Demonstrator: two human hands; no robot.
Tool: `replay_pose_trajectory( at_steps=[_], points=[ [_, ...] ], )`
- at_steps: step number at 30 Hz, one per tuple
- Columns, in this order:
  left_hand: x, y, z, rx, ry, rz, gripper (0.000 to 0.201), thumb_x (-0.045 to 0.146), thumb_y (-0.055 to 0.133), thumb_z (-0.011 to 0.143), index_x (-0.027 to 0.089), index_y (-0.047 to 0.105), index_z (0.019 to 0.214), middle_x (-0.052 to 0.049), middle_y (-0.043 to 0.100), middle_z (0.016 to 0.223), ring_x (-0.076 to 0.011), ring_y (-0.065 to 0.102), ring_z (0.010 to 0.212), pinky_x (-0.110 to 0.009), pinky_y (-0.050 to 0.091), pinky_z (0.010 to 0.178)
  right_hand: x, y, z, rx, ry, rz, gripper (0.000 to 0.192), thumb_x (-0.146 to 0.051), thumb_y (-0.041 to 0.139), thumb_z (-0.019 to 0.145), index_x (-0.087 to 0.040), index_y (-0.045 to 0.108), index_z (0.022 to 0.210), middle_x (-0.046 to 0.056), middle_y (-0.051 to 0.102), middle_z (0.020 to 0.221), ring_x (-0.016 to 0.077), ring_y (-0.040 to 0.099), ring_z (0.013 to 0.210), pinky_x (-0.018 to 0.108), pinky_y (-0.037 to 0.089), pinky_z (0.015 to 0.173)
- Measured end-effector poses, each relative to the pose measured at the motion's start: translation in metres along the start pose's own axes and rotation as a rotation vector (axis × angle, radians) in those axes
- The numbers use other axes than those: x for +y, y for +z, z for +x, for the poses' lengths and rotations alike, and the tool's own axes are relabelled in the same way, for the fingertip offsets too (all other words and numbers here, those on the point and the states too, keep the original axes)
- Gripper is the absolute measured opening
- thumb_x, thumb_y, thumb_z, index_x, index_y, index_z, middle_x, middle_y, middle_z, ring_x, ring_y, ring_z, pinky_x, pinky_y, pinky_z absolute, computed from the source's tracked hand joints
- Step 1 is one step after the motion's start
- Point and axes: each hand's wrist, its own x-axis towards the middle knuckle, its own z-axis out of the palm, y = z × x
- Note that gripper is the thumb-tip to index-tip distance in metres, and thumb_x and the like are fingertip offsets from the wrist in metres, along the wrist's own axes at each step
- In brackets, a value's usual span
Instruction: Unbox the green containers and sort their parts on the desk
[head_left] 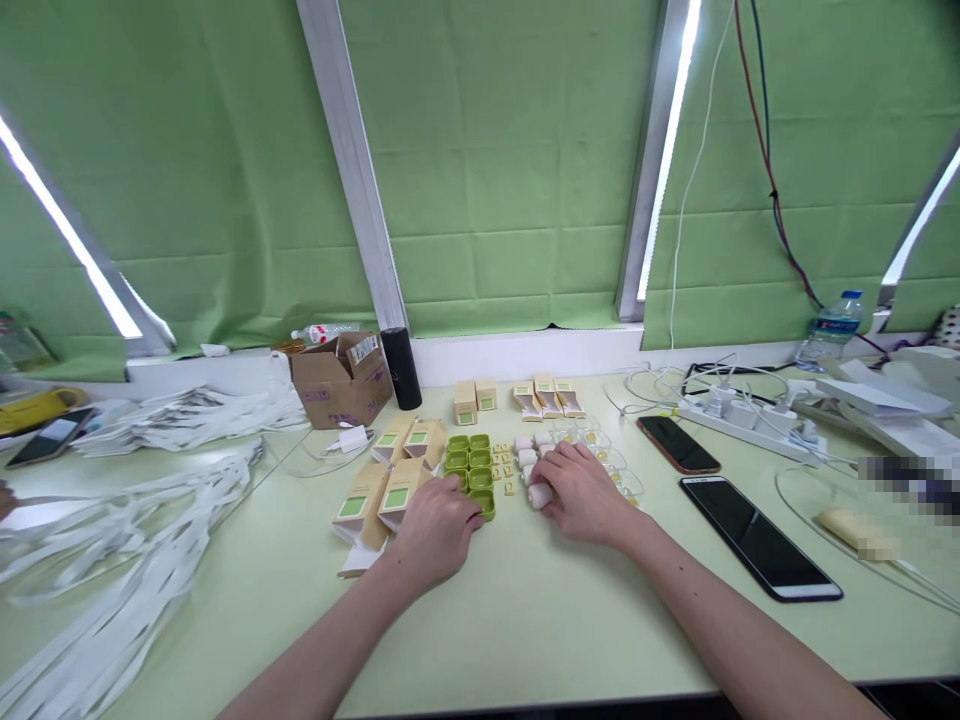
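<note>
Two columns of small green square containers (480, 481) stand in the middle of the table. My left hand (439, 530) is curled at their near end, thumb and fingers around a front container. To the right, my right hand (589, 495) has its fingers closed on a small pale pinkish-white block (538, 496). Several similar white blocks (523, 456) sit just beyond those fingers, partly hidden by them. Tiny yellow pieces (508, 473) lie in rows between the two groups. Clear plastic cups (616, 460) with yellow bits inside are grouped behind my right hand.
Open cream boxes with green labels (405, 484) lie left of the containers; smaller boxes (474, 400) stand behind. A cardboard box (341, 380) and black cylinder (401, 368) are farther back. Two phones (757, 535), a power strip (754, 422) and cables occupy the right; white straps (142, 570) the left.
</note>
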Motion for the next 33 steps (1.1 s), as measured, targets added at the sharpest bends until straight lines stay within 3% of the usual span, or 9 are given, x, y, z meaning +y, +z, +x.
replay_pose_trajectory(
  at_steps=[7, 11, 17, 20, 22, 26, 30, 33],
  points=[
    [0.002, -0.002, -0.002, 0.045, -0.022, 0.0, 0.029, 0.02, 0.064, 0.09, 0.02, 0.061, 0.061, -0.005, 0.063, 0.062, -0.0231, 0.055, 0.07, -0.037, 0.034, 0.062, -0.001, -0.005, -0.002, 0.007, 0.005, 0.014, 0.035, -0.021, 0.079, 0.074, -0.021, 0.066, 0.107, 0.007, 0.07, 0.107, 0.0268, 0.055, 0.105, 0.038, 0.035, 0.092],
    [0.004, -0.004, -0.003, 0.172, 0.002, -0.039, 0.026, 0.02, 0.059, 0.094, 0.021, 0.063, 0.069, -0.005, 0.062, 0.062, -0.0232, 0.054, 0.07, -0.037, 0.037, 0.063, -0.001, -0.008, -0.003, 0.046, -0.016, 0.022, 0.034, -0.024, 0.079, 0.076, -0.021, 0.065, 0.107, 0.007, 0.07, 0.107, 0.0273, 0.055, 0.104, 0.039, 0.036, 0.09],
    [0.002, -0.018, 0.007, 0.397, 0.021, -0.078, 0.024, 0.017, 0.051, 0.1, 0.02, 0.067, 0.083, -0.006, 0.066, 0.07, -0.0233, 0.055, 0.077, -0.039, 0.046, 0.07, -0.006, -0.006, -0.004, 0.24, -0.119, 0.108, 0.007, -0.018, 0.063, 0.087, -0.02, 0.063, 0.094, 0.007, 0.067, 0.094, 0.0246, 0.056, 0.092, 0.037, 0.038, 0.082],
    [-0.004, -0.028, 0.019, 0.426, 0.01, -0.071, 0.02, 0.016, 0.051, 0.1, 0.02, 0.068, 0.092, -0.007, 0.07, 0.079, -0.0256, 0.056, 0.088, -0.041, 0.048, 0.078, -0.013, 0.004, -0.004, 0.352, -0.231, 0.194, 0.019, -0.007, 0.055, 0.086, -0.02, 0.063, 0.099, 0.008, 0.068, 0.098, 0.0223, 0.058, 0.088, 0.033, 0.04, 0.073],
    [-0.011, -0.033, 0.032, 0.408, -0.013, -0.051, 0.019, 0.014, 0.05, 0.098, 0.02, 0.069, 0.098, -0.008, 0.071, 0.086, -0.0286, 0.055, 0.099, -0.043, 0.049, 0.084, -0.019, 0.013, -0.004, 0.4, -0.318, 0.25, 0.026, -0.002, 0.05, 0.087, -0.019, 0.064, 0.101, 0.008, 0.069, 0.097, 0.0202, 0.06, 0.083, 0.03, 0.04, 0.068],
    [-0.03, -0.033, 0.07, 0.309, -0.074, 0.016, 0.023, 0.015, 0.054, 0.093, 0.018, 0.068, 0.111, -0.012, 0.073, 0.101, -0.0338, 0.049, 0.115, -0.049, 0.046, 0.096, -0.028, 0.028, -0.004, 0.431, -0.425, 0.276, 0.026, -0.001, 0.049, 0.089, -0.02, 0.066, 0.092, 0.003, 0.067, 0.073, 0.0164, 0.058, 0.066, 0.027, 0.038, 0.06],
    [-0.055, -0.02, 0.118, 0.095, -0.227, 0.17, 0.036, 0.018, 0.052, 0.093, 0.016, 0.061, 0.128, -0.017, 0.069, 0.124, -0.0379, 0.042, 0.128, -0.052, 0.041, 0.101, -0.032, 0.033, -0.004, 0.442, -0.457, 0.289, 0.026, -0.003, 0.048, 0.093, -0.02, 0.067, 0.091, 0.0, 0.067, 0.065, 0.0127, 0.056, 0.055, 0.025, 0.033, 0.054],
    [-0.072, -0.005, 0.149, 0.024, -0.26, 0.202, 0.04, 0.016, 0.053, 0.09, 0.014, 0.059, 0.129, -0.02, 0.068, 0.125, -0.0389, 0.042, 0.129, -0.053, 0.038, 0.103, -0.035, 0.03, -0.005, 0.472, -0.439, 0.269, 0.019, -0.013, 0.051, 0.099, -0.019, 0.068, 0.092, -0.003, 0.063, 0.058, 0.0111, 0.05, 0.047, 0.026, 0.027, 0.05]
  ],
)
